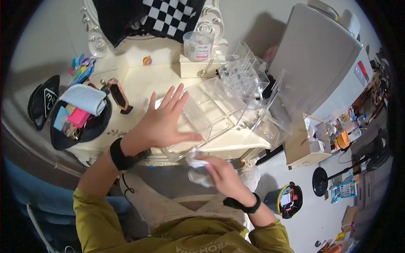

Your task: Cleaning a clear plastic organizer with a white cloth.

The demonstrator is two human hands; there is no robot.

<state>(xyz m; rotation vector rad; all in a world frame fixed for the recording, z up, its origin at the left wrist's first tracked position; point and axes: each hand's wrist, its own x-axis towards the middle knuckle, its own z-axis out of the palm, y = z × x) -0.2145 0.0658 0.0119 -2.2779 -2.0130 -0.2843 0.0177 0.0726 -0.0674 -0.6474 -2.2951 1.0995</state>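
Observation:
My left hand [165, 120] has its fingers spread and stretched over the left end of a clear acrylic storage box [215, 101] on a cream dressing table [145, 82]. Whether its palm touches the box I cannot tell. In front of the table's edge, my right hand [225, 177] pinches a crumpled white tissue [195, 158], close to the near corner of the box. To the right of the box, a separate clear panel or drawer [272, 126] leans over the table's right end. Behind it stands a clear organizer divided into several compartments [244, 76].
A black cap [80, 137] holding small items and a folded light-blue cloth [84, 98] lies at the left. Nearby stands a dark faceted bottle [118, 96]. A clear tub [198, 45] sits on a small drawer. At right are a white appliance [320, 63], a cardboard box [310, 145] and a bin [289, 200].

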